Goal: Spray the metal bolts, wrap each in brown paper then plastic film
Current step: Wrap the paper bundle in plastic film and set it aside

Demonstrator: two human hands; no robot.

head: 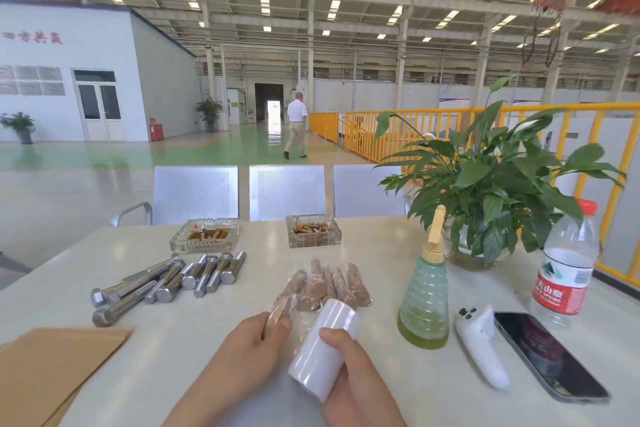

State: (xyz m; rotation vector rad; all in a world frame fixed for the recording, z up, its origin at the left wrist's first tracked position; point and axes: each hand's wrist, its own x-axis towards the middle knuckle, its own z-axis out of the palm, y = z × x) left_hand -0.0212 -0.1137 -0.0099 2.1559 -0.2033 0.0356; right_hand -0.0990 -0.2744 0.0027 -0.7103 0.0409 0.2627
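On the table, bare bolts lie left of the wrapped bolts at its middle. Paper sheets overhang the near-left edge. Two ashtrays sit behind; spray bottle, phone and water bottle stand right.

A single head-worn wide-angle camera is looking forward and slightly down, sitting close over the desk and taking in the factory hall beyond.
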